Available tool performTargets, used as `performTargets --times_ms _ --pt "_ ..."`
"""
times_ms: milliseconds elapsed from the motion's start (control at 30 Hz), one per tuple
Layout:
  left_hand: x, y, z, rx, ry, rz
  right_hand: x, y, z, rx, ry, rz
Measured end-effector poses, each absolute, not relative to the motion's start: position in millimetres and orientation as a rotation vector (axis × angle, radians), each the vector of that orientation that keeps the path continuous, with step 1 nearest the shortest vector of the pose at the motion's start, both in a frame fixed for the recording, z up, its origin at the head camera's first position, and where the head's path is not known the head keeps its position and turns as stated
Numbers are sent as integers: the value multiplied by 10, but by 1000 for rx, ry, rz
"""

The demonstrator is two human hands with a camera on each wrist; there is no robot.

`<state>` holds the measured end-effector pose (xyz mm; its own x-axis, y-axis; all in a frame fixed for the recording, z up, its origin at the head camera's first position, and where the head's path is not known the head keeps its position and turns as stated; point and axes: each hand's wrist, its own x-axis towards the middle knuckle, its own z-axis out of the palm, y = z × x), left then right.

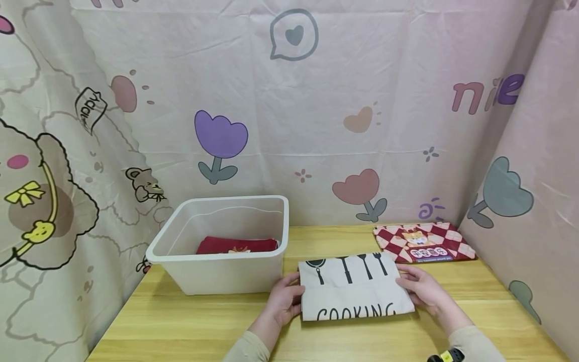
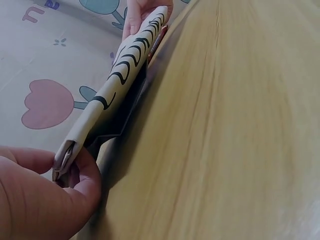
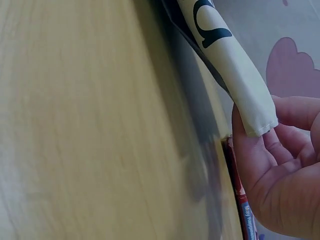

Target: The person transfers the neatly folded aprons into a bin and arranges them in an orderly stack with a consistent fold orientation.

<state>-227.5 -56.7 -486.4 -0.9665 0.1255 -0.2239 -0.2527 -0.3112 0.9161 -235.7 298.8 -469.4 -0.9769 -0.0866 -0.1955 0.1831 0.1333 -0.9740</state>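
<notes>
A folded cream cloth [image 1: 348, 289] printed with black kitchen utensils and the word COOKING is held a little above the wooden table, in front of me. My left hand [image 1: 286, 299] pinches its left edge; the left wrist view shows the thumb and a finger on either side of the folded layers [image 2: 65, 157]. At the opposite edge, my right hand [image 1: 422, 289] pinches the cloth's corner [image 3: 257, 117] between thumb and fingers. Its underside looks dark in the left wrist view.
To the left stands a white plastic bin [image 1: 226, 274] with a folded red cloth [image 1: 235, 245] inside. A red-and-white checked folded cloth [image 1: 425, 242] with a cartoon animal lies at the back right. Printed curtains [image 1: 280, 125] enclose the wooden table [image 1: 203, 327].
</notes>
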Motion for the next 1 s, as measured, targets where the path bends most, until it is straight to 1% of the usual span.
performTargets --times_ms 500,833,1000 --pt "-2234 -514 -4737 -90 1685 2419 -2342 3166 -4547 -87 2100 -2012" --pt "-2213 -466 -4560 -20 1715 2427 -2314 3257 -4433 -128 2077 -2071" --pt "-2208 -433 -4468 9 1696 2439 -2284 3316 -4361 -199 2036 -2126"
